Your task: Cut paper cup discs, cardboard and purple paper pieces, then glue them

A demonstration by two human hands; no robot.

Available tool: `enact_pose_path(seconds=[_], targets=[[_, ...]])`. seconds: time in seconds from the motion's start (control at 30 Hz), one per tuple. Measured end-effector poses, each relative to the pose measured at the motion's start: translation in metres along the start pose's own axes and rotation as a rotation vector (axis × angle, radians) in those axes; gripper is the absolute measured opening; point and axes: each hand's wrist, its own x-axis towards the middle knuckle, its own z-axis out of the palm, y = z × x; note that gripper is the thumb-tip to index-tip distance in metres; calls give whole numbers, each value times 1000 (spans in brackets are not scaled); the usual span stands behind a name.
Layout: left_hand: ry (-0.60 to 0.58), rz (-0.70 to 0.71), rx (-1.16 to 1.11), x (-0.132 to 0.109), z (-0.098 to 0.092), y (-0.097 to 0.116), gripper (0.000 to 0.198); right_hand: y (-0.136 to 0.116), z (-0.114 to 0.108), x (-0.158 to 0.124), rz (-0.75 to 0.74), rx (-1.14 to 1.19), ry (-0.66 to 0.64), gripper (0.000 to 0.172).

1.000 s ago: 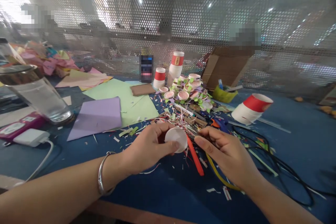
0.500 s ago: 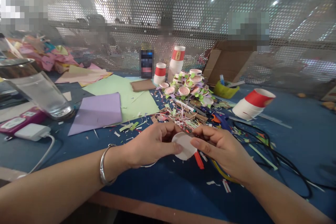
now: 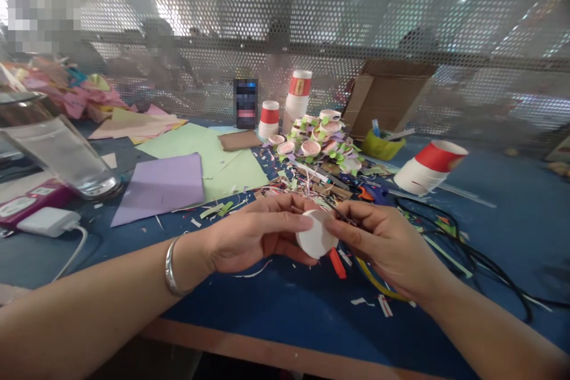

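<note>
A white round paper cup bottom (image 3: 317, 242) is held in front of me, its flat face turned toward me. My left hand (image 3: 262, 228) grips its left edge, thumb on the face and fingers behind and below. On the opposite edge my right hand (image 3: 374, 240) pinches it with the thumb; a thin dark edge shows by those fingers, too hidden to name. Behind the hands lies a heap of paper scraps (image 3: 307, 181). Further back is a pile of cut cup bottoms (image 3: 310, 148) with green and purple paper bits.
A tilted red-and-white paper cup (image 3: 430, 167) and black cables (image 3: 472, 255) lie to the right. Leftward are purple paper (image 3: 160, 187), green paper (image 3: 231, 169), a glass of water (image 3: 66, 154) and a power strip (image 3: 31, 202). Stacked paper cups (image 3: 297, 104) and a cardboard box (image 3: 387, 101) stand behind.
My left thumb has moved up on the cup bottom, and the left fingers now spread beneath it. The cup bottom has tilted and risen slightly, showing its rim.
</note>
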Motion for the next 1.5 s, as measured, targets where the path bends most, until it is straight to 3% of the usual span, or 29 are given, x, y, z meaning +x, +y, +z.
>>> enact_pose_path(seconds=[0.17,0.43,0.63,0.83,0.97,1.5], targets=[[-54,-18,-92,1,-5,-1,18,2,-1,0,-15,18,11,27],[-136,37,-16,3,-3,-4,29,-4,-1,-4,-66,-41,-14,25],[-45,249,237,5,-7,-1,33,-5,-4,-8,-176,-138,67,36],[127,453,634,10,-18,-3,47,-9,-5,-12,-117,-271,-32,46],[161,565,763,11,-20,-6,47,-10,-5,-11,-100,-386,-46,52],[209,704,1014,9,-19,-11,43,-11,-4,-9,-129,-559,-27,56]])
